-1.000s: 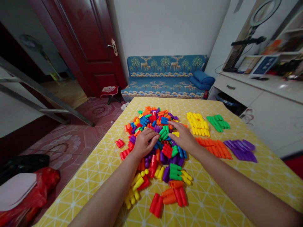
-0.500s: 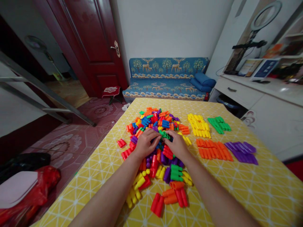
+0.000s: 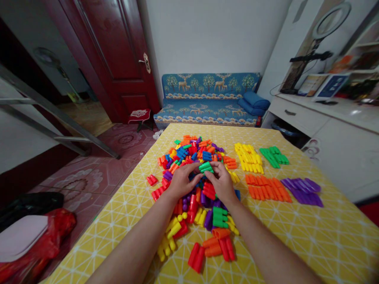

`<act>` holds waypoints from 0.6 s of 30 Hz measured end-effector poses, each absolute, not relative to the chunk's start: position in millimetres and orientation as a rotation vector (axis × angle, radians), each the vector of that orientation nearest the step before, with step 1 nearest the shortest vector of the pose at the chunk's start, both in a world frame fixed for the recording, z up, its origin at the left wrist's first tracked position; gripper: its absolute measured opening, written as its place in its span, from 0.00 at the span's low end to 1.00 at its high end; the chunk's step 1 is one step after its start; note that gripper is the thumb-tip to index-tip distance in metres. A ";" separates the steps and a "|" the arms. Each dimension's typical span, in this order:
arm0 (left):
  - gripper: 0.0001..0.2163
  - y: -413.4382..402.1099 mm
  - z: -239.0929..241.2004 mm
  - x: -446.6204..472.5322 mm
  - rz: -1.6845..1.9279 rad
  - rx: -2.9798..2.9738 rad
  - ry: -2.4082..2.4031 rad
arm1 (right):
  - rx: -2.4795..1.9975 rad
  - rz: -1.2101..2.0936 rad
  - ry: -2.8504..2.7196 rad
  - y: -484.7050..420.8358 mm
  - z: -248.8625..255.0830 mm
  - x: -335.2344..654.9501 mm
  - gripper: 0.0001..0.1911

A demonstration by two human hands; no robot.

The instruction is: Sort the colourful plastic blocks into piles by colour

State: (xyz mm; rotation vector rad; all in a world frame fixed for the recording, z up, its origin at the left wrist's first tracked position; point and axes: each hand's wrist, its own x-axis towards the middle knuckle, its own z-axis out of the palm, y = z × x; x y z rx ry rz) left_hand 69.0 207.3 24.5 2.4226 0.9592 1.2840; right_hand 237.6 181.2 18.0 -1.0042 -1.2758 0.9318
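Watching left hand (image 3: pixel 182 182) and right hand (image 3: pixel 222 183) pinch a green block (image 3: pixel 206 167), I fear a slack grip could drop it.

The pile (image 3: pixel 193 148) lies on the table (image 3: pixel 127 205), block groups (image 3: pixel 268 187) to its right, sofa (image 3: pixel 204 105) behind, door (image 3: pixel 111 43) behind left.

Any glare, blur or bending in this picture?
Head view: glare spots the white countertop; head view, right edge: shelf items look smeared; head view, left: the red door leans, likely lens distortion; head view, center: green block reads clearer.
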 end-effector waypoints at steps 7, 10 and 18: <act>0.08 210.1 19.5 69.3 1.323 2.438 0.952 | -1.010 0.851 -1.194 181.4 19.7 236.6 0.17; 0.07 210.0 20.7 69.1 1.343 2.441 0.942 | -1.007 0.836 -1.101 182.6 18.5 235.2 0.16; 0.07 208.3 23.4 69.2 1.360 2.466 0.890 | -1.015 0.850 -1.247 178.1 18.3 234.8 0.19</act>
